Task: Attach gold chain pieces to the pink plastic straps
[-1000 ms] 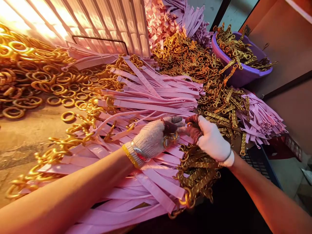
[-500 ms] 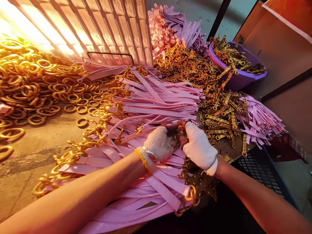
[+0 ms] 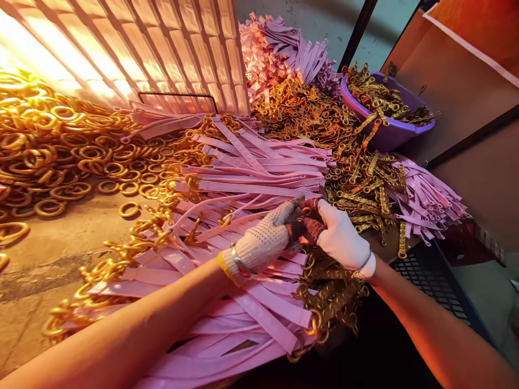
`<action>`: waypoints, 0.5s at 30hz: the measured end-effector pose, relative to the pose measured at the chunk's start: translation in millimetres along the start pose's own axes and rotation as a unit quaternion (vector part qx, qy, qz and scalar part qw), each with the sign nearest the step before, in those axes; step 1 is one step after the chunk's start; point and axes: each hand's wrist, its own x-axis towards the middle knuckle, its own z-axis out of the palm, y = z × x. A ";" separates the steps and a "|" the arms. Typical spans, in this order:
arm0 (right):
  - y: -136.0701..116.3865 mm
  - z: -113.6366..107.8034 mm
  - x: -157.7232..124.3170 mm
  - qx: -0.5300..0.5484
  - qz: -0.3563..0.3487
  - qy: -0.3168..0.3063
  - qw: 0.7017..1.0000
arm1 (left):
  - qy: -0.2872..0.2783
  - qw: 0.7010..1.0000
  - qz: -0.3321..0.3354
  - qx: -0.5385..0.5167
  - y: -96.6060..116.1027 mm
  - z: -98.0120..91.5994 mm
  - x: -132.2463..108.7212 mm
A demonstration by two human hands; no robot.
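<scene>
My left hand [image 3: 265, 237], in a dotted white knit glove with dark fingertips, is above a heap of pink straps [image 3: 259, 190]. Its fingers are bent inward and meet those of my right hand [image 3: 343, 235], gloved in white with dark brown fingertips. Both hands are closed, thumbs and fingers together; whatever lies between them is hidden. Below them, gold rings and dark gold linked pieces [image 3: 332, 292] hang at the strap ends. More gold rings [image 3: 156, 216] are looped at the left ends of the straps.
Loose gold rings [image 3: 60, 151] are piled at left beside a bright ribbed panel [image 3: 182, 48]. Bar-shaped gold links [image 3: 365, 189] spread at right, below a purple basin [image 3: 397, 129] of similar links. More pink straps [image 3: 430, 197] and a dark crate [image 3: 433, 281] are at right.
My left hand has turned so that its dotted side and thumb show more. The right hand has shifted slightly right. A ring seen between the hands earlier is out of sight.
</scene>
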 end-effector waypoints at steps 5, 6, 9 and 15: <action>-4.7 -2.0 -1.4 0.289 0.063 -0.072 0.952 | -0.023 0.999 0.030 0.038 -3.0 -0.4 1.4; -6.1 -5.3 -0.9 0.305 0.074 -0.055 0.948 | -0.044 0.999 0.014 0.017 -2.9 -1.6 2.5; -8.8 -16.7 0.7 0.295 0.084 0.028 0.951 | -0.069 0.993 -0.074 -0.053 -1.4 -6.5 5.4; -6.0 -20.8 -1.3 0.291 0.065 0.074 0.952 | -0.075 0.987 -0.113 -0.085 -0.5 -10.6 6.6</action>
